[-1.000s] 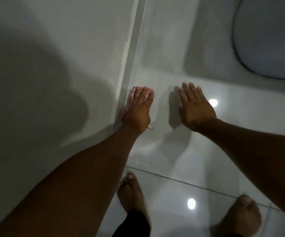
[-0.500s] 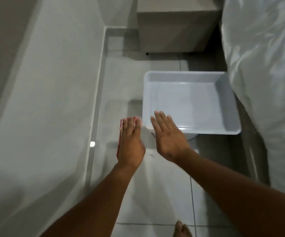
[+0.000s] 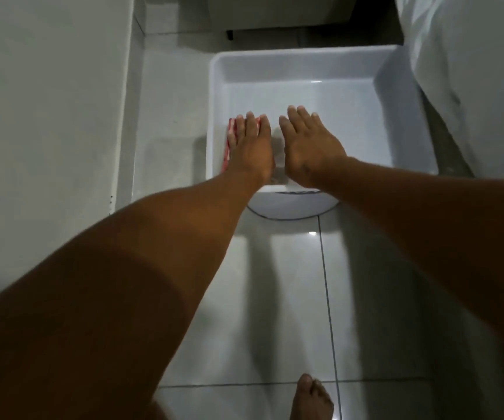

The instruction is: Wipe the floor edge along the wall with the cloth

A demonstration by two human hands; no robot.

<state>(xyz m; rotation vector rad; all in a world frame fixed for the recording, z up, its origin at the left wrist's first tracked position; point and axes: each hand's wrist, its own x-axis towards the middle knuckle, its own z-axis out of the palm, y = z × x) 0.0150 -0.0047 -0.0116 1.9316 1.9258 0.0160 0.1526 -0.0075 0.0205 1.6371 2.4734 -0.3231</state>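
Glossy pale floor tiles [image 3: 275, 298] with thin dark grout lines; matte wall [image 3: 47, 101] on the left. White rectangular plastic tub [image 3: 320, 60], smooth, rounded corners, near the wall. Left hand [image 3: 250, 147] flat, fingers extended and together, over the tub's near-left corner; red-and-white cloth [image 3: 231, 137] pinned under its palm, edge showing at the wall side. Right hand [image 3: 308, 147] open, flat, empty, just beside. Bare foot [image 3: 311, 398] at the floor's near edge.

Tub [image 3: 381, 74] sits on the floor [image 3: 275, 283], wall [image 3: 47, 101] to its left, bed [image 3: 471, 71] to its right.
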